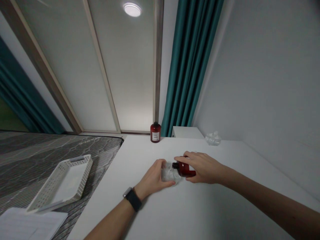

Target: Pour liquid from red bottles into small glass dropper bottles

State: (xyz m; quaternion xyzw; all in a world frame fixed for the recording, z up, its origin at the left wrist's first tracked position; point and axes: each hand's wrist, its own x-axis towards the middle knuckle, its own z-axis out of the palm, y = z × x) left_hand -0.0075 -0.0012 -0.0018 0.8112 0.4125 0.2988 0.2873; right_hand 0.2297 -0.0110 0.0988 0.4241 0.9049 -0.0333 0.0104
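My right hand [203, 168] is wrapped round a dark red bottle [184, 169], which is tipped on its side with its black neck pointing left. That neck is over a clear, see-through container [169, 174], perhaps a glass or cup. Around the clear container curl the thumb and fingers of my left hand [156, 176], which wears a dark watch at the wrist. Whether any liquid flows from the bottle I cannot tell. A second red bottle [155, 133] with a black top and a white label stands upright at the far edge of the white table [135, 153].
Crumpled clear plastic [213, 138] lies at the table's back right, near the grey wall. Left of the table, a white perforated basket [62, 183] and papers [32, 224] rest on a grey striped surface. Beyond the table hangs a teal curtain [190, 66] beside sliding panels.
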